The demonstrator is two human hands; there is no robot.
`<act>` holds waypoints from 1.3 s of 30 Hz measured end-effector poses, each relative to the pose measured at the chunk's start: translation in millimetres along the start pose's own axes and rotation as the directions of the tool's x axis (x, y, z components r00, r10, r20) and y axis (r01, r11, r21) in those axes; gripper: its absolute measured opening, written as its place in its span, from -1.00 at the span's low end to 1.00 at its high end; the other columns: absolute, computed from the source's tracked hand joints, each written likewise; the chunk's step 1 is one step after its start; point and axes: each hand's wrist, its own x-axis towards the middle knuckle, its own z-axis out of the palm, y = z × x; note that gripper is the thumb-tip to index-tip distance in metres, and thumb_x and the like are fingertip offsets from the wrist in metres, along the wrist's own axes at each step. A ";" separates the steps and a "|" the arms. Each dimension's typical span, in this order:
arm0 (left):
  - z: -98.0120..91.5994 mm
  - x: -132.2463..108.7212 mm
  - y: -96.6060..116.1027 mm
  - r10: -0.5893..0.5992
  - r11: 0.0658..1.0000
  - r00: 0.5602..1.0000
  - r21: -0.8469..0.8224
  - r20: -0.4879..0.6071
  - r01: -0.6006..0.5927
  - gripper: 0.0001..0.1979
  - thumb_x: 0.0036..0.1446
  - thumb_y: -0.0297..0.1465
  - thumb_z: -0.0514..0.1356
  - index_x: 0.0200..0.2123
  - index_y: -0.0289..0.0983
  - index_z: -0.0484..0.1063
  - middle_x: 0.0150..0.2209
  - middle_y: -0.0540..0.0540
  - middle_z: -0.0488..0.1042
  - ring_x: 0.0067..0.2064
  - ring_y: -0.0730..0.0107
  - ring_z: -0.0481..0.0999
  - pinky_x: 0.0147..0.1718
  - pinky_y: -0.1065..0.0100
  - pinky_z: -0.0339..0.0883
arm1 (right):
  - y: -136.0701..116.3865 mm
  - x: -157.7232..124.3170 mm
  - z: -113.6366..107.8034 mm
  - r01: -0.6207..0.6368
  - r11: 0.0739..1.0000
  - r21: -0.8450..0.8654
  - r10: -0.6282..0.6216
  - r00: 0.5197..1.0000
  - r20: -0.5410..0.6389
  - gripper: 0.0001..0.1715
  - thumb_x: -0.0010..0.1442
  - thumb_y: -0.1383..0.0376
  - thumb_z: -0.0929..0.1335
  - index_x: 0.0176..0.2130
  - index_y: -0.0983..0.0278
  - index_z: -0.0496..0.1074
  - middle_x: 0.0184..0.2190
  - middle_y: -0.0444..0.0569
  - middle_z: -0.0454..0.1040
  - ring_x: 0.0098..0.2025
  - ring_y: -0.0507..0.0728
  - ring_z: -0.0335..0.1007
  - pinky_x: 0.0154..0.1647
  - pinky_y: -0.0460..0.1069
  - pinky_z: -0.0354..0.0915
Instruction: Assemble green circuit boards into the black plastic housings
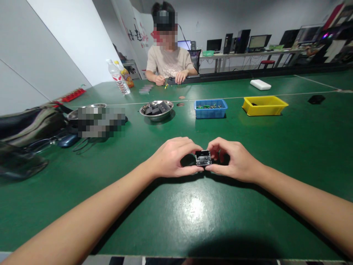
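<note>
Black part (pixel 203 158) – small, boxy, with a shiny top – sits between both hands, low over the green table (pixel 193 217) and near the person's edge of it. Left hand (pixel 172 159) pinches its left side, thumb below and fingers curled over the top. Right hand (pixel 234 160) pinches the right side the same way, so both sets of fingers are clamped on the part. Whether the part touches the table I cannot tell.

Further back stand a steel bowl (pixel 156 109) holding dark pieces, a blue bin (pixel 210 108) with small green bits, and a yellow bin (pixel 264 105) – all in a row, well apart from the hands. A white box (pixel 260 84) lies behind the yellow bin. Bags (pixel 30 127) lie at the left edge, a bottle (pixel 118 79) stands beyond them. Another person (pixel 168 60) sits at the far side, both hands on the table.
</note>
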 end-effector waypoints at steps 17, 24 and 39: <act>-1.7 -1.7 -4.5 0.002 0.999 0.999 0.045 -0.045 0.000 -0.69 0.21 -0.23 0.30 -0.10 -0.34 0.46 -0.37 -0.11 0.55 -0.34 0.36 0.53 -0.34 0.36 0.40 | 1.3 -0.9 0.9 0.016 1.000 0.015 -0.016 1.000 -0.005 -0.61 0.12 0.28 0.48 -0.15 0.19 0.24 -0.44 -0.22 0.44 -0.46 -0.02 0.34 -0.41 -0.13 0.28; -1.8 -3.1 -5.0 -0.009 0.998 0.998 0.062 -0.056 0.012 -0.70 0.22 -0.25 0.29 -0.09 -0.32 0.44 -0.36 -0.09 0.55 -0.34 0.37 0.53 -0.35 0.38 0.40 | 3.2 -0.9 1.4 0.027 0.999 0.016 -0.027 1.000 -0.014 -0.62 0.14 0.29 0.47 -0.14 0.19 0.23 -0.45 -0.22 0.43 -0.48 -0.03 0.33 -0.42 -0.13 0.28; -2.3 -4.2 -4.2 -0.044 0.995 0.997 0.090 -0.058 0.049 -0.73 0.25 -0.28 0.24 -0.06 -0.32 0.41 -0.35 -0.07 0.53 -0.33 0.39 0.52 -0.34 0.39 0.39 | 6.0 -3.3 3.4 0.019 0.998 0.054 -0.017 0.999 -0.041 -0.59 0.17 0.28 0.45 -0.07 0.17 0.22 -0.45 -0.24 0.41 -0.49 -0.03 0.34 -0.42 -0.13 0.29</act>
